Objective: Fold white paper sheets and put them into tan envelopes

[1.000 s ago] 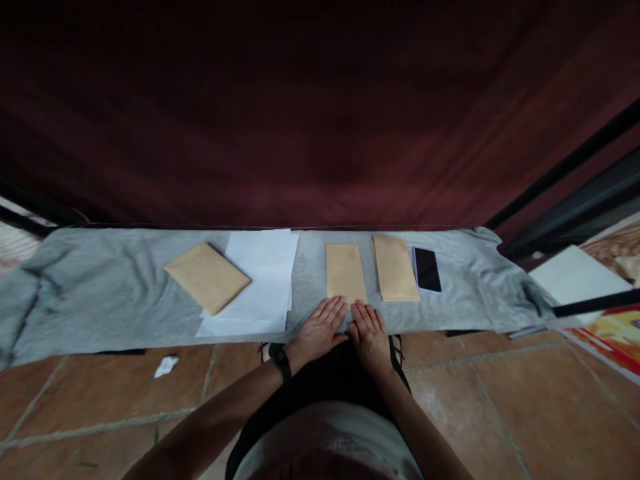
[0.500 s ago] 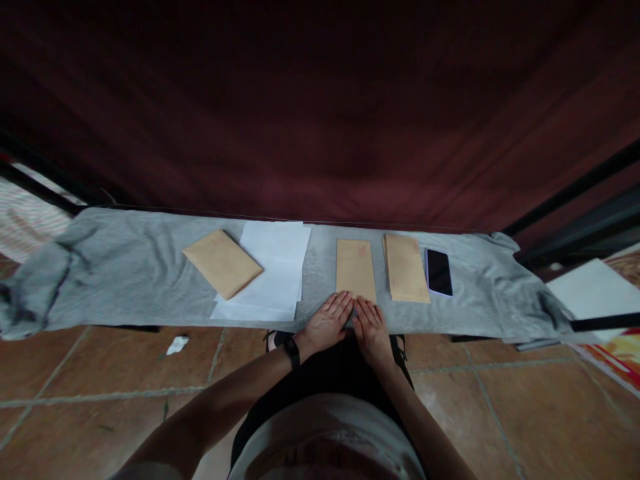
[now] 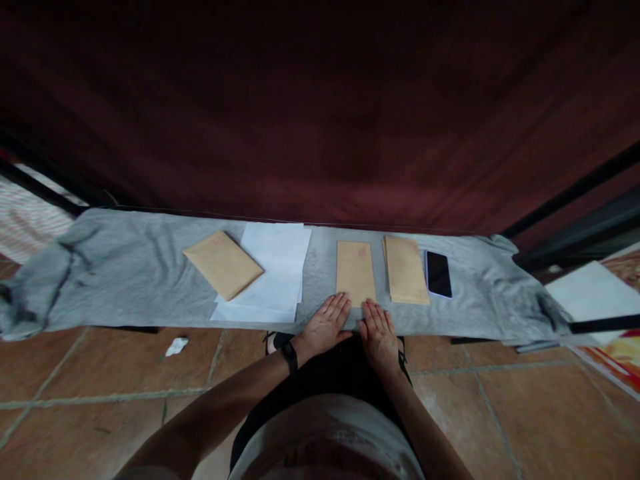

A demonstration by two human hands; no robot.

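A brown paper envelope (image 3: 355, 270) lies flat on the grey cloth in front of me, its short lower edge towards my body. My left hand (image 3: 325, 325) rests palm down with fingers stretched, the tips on the envelope's lower left corner. At the lower right corner lies my right hand (image 3: 379, 333), also flat, fingers extended and touching the edge. Neither hand grips anything. Just to the right sits a small stack of brown envelopes (image 3: 407, 270). Farther left, another brown envelope or stack (image 3: 223, 265) lies slanted over white paper sheets (image 3: 280, 267).
A phone (image 3: 439, 274) with a dark screen lies right of the stack. Grey cloth (image 3: 135, 267) covers the long narrow surface. A dark red curtain (image 3: 320, 133) hangs behind it. On the tiled floor is a crumpled white scrap (image 3: 177, 346).
My hands have moved apart along the envelope's lower edge, the right one shifting right. The envelope stays in place, with more of its lower edge showing.
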